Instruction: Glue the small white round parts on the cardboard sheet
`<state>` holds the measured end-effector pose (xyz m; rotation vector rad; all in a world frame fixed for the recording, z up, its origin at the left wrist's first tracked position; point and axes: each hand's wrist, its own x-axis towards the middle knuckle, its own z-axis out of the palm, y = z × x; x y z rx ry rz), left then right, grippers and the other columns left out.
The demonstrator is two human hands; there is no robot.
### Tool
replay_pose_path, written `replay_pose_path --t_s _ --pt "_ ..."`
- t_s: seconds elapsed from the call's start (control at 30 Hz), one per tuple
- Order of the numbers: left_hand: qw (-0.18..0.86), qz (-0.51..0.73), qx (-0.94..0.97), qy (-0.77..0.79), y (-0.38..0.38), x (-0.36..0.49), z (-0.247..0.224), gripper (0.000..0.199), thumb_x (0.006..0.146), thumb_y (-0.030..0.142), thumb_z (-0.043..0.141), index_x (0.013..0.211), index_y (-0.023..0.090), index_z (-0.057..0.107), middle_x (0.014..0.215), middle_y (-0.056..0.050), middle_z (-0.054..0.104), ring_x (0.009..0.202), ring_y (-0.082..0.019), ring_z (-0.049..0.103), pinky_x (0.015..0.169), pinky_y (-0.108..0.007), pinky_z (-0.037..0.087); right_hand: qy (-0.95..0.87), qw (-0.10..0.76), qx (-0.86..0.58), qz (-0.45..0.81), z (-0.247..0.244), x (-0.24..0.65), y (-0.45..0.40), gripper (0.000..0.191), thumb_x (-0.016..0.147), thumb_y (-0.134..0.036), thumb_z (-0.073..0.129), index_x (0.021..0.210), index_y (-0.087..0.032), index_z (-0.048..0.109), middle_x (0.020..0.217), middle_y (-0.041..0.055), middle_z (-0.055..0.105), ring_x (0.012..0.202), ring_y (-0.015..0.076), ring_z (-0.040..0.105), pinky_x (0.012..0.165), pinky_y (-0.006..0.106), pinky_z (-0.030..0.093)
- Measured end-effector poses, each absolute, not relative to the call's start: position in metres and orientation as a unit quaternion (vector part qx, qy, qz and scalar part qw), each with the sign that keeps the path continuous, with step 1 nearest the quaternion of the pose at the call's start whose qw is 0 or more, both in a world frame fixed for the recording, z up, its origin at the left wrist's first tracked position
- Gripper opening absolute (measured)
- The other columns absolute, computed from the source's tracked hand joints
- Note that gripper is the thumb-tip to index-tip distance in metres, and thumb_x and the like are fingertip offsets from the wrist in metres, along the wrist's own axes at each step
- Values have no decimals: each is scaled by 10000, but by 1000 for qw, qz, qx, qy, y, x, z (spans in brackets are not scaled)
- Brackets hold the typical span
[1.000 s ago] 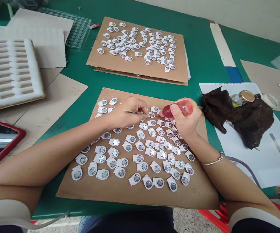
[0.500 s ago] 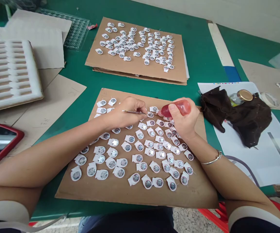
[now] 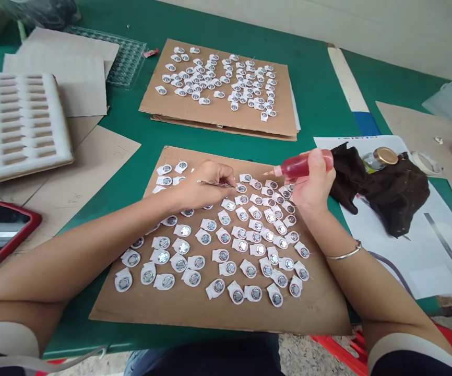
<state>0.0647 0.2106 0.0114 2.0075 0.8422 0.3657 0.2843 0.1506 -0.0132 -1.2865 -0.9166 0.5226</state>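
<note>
My left hand [image 3: 204, 184] is closed around thin metal tweezers [image 3: 215, 183], their tips at a small white tab with a silver disc [image 3: 241, 188]. A squeeze bottle of red liquid [image 3: 297, 166] is gripped in my right hand [image 3: 315, 188]. The bottle lies nearly level, its narrow nozzle pointing left, above the board and apart from the tweezer tips. Many similar white tabs with round silver discs lie across the brown cardboard sheet [image 3: 147, 309] beneath both hands. Part of the sheet is hidden by my left forearm.
Behind it, a second cardboard stack [image 3: 155, 107] carries more silver-disc tabs. At left are a white foam tray [image 3: 18, 122] and a red-cased phone [image 3: 4, 235]. A dark cloth [image 3: 396, 193] and a gold-lidded jar [image 3: 384, 155] lie on white paper at right.
My right hand has moved up and to the right with the bottle, drawing its nozzle away from the tab at the tweezers. My left hand stays almost in place.
</note>
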Motion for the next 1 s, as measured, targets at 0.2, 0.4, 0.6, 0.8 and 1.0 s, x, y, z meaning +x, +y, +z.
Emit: replay_pose_path --t_s 0.2,0.4,0.6,0.8,1.0 --pt "409 204 812 364 216 69 23 95 726 230 597 719 157 659 761 -36 672 646 -126 599 520 -229 410 -412 689 -547 235 -1 300 163 280 861 -519 342 807 -252 406 582 -17 469 522 202 615 317 299 350" --pt "328 211 851 351 230 83 12 85 727 196 585 676 158 641 684 -19 653 593 -113 557 508 -238 357 -450 688 -513 249 14 298 183 286 848 -536 376 841 -251 389 594 -21 495 546 200 622 371 297 379" --pt "379 202 832 351 231 96 3 80 733 185 575 701 149 639 711 -25 649 618 -109 565 540 -233 377 -411 715 -501 263 14 287 185 292 831 -533 397 812 -247 340 563 -33 483 504 185 611 332 254 328" --pt "416 225 802 366 235 108 6 58 711 196 597 699 148 629 671 -11 636 546 -76 524 508 -210 374 -414 708 -512 257 15 292 183 305 843 -547 353 818 -244 322 556 -23 500 529 191 616 360 257 333" --pt "472 187 783 359 240 122 3 61 673 189 644 691 136 618 643 -17 636 548 -89 555 495 -203 397 -440 697 -531 195 16 301 183 378 835 -622 298 916 -257 357 581 -15 525 556 206 609 399 298 354"
